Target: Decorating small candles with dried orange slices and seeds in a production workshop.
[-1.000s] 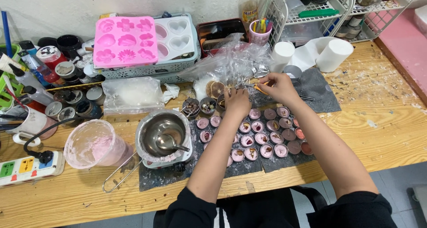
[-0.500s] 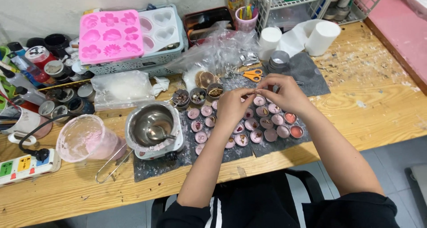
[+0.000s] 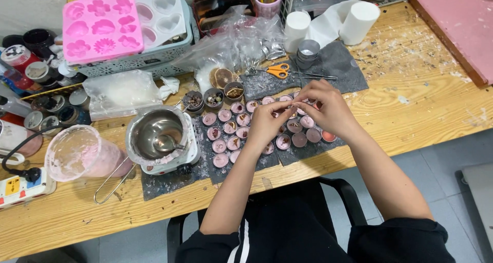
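Observation:
My left hand and my right hand meet fingertip to fingertip above a cluster of small round tins filled with pink wax, several topped with dried bits. Both hands pinch one tiny piece between them; it is too small to identify. The tins sit on dark grey mats on the wooden table. My hands hide some of the tins.
Orange scissors lie behind the tins beside a crumpled plastic bag. Small bowls of dried flowers, a metal pot on a heater, a pink-coated plastic cup, a pink silicone mould and a power strip lie left.
My hands have drawn back from the scissors and bag area and come together over the tins. The camera has tilted, so the table sits higher in view.

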